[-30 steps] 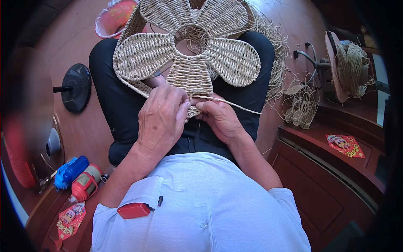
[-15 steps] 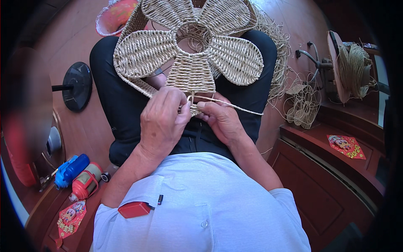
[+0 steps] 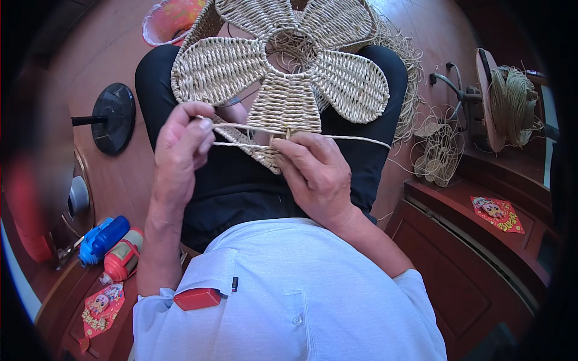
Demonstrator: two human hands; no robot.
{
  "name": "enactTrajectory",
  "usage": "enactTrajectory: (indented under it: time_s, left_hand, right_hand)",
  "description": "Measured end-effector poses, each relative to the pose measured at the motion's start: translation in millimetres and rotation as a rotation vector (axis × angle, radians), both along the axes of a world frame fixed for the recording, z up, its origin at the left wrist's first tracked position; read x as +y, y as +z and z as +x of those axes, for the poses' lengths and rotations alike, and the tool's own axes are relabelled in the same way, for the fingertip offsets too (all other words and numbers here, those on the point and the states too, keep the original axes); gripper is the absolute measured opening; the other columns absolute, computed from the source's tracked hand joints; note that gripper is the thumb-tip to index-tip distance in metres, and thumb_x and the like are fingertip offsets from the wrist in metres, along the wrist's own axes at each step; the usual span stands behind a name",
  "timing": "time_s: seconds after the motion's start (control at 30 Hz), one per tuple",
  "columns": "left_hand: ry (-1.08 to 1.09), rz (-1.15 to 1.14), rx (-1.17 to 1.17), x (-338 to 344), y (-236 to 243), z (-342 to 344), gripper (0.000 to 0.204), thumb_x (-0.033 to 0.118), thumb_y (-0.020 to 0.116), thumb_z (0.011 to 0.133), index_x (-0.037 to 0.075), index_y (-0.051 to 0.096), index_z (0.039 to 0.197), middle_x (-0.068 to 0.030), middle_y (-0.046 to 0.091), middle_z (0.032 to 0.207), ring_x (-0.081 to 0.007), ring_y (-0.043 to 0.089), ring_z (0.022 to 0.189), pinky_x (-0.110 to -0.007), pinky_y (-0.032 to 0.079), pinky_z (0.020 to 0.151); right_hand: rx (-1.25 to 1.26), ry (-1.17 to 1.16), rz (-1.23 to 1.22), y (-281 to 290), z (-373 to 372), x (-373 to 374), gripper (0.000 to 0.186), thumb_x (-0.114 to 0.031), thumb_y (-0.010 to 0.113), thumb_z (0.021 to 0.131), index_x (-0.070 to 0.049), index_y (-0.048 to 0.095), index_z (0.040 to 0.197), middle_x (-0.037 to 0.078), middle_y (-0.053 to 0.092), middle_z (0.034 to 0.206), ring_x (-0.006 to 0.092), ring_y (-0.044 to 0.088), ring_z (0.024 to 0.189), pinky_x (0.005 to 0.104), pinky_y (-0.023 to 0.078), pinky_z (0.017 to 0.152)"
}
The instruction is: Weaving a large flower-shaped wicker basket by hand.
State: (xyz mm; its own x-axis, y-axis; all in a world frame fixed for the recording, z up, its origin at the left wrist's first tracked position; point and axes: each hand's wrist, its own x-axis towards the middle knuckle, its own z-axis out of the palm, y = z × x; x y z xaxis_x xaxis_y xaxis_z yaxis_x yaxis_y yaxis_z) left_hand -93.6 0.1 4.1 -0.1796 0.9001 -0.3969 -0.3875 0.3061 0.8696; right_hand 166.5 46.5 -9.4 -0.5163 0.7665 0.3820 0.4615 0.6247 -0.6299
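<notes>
A woven straw piece shaped like a five-petal flower (image 3: 218, 69) with a round central hole rests over my dark-trousered knees, a woven band (image 3: 256, 153) running below its lower petal. My left hand (image 3: 186, 147), raised at the left, pinches a pale straw cord (image 3: 236, 126), stretched toward that petal's lower edge. My right hand (image 3: 313, 171) is closed on the band just below the petal, with its thumb and fingers by the threaded cord. A free cord end reaches right past my knee.
A pink-red bucket (image 3: 162, 27) stands behind. Loose straw (image 3: 403, 72) piles at right, beside a spool of cord (image 3: 512, 105) and bundled strands (image 3: 436, 150). A black disc stand (image 3: 117, 120), blue bottle (image 3: 105, 240) and red flask (image 3: 123, 256) are at left; wooden furniture edges (image 3: 469, 259) flank me.
My left hand has moved left and up, drawing the cord out sideways. My right hand has turned over onto the band, and the flower piece has shifted slightly right and up.
</notes>
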Motion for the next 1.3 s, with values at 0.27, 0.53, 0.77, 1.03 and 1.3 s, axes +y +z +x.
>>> enactTrajectory:
  time_s: [0.27, 0.53, 0.77, 1.03, 1.3]
  left_hand:
    - [0.041, 0.094, 0.234, 56.8, 8.5, -27.4, 0.024, 0.020, 0.065, 0.114, 0.005, 0.063, 0.133, 0.0004, 0.069, 0.092, -0.0028, 0.058, 0.068, -0.019, 0.044, 0.060]
    - [-0.047, 0.126, 0.490, 70.7, 48.6, 19.5, 0.023, 0.020, 0.068, 0.113, 0.001, 0.061, 0.124, -0.0066, 0.072, 0.097, -0.0096, 0.068, 0.067, -0.024, 0.055, 0.059]
    - [-0.175, -0.126, 0.361, 16.1, 22.1, 41.8, 0.014, 0.006, 0.067, 0.106, 0.001, 0.054, 0.109, -0.0059, 0.067, 0.088, -0.0096, 0.065, 0.055, -0.026, 0.049, 0.043]
    - [-0.222, -0.140, 0.494, 14.2, 18.0, 47.9, 0.015, 0.000, 0.067, 0.107, 0.004, 0.052, 0.110, -0.0029, 0.064, 0.086, -0.0048, 0.061, 0.055, -0.022, 0.045, 0.042]
    - [0.110, 0.024, 0.405, -15.2, -4.2, 64.0, 0.018, -0.002, 0.069, 0.107, 0.006, 0.054, 0.108, -0.0033, 0.069, 0.095, -0.0004, 0.054, 0.060, -0.020, 0.041, 0.047]
  right_hand:
    - [-0.193, 0.096, 0.073, 0.7, -12.0, -4.4, 0.045, -0.011, 0.087, 0.091, -0.011, 0.078, 0.135, 0.007, 0.066, 0.108, 0.0254, 0.064, 0.091, 0.0397, 0.054, 0.080]
    - [-0.268, 0.105, -0.072, 5.6, -16.3, -4.1, 0.042, -0.023, 0.088, 0.092, -0.012, 0.077, 0.131, 0.008, 0.061, 0.100, 0.0287, 0.062, 0.090, 0.0432, 0.051, 0.079]
    - [-0.214, 0.101, -0.109, 3.7, -18.1, -1.4, 0.039, -0.023, 0.087, 0.091, -0.014, 0.078, 0.127, 0.007, 0.060, 0.097, 0.0289, 0.062, 0.089, 0.0441, 0.050, 0.079]
    - [-0.187, 0.074, -0.105, -1.0, -18.4, -3.8, 0.038, -0.022, 0.090, 0.088, -0.012, 0.076, 0.122, 0.007, 0.062, 0.098, 0.0293, 0.064, 0.090, 0.0438, 0.051, 0.079]
    - [-0.157, 0.060, -0.087, -3.6, -18.1, -5.9, 0.040, -0.023, 0.092, 0.085, -0.010, 0.075, 0.119, 0.008, 0.063, 0.099, 0.0294, 0.065, 0.089, 0.0436, 0.051, 0.079]
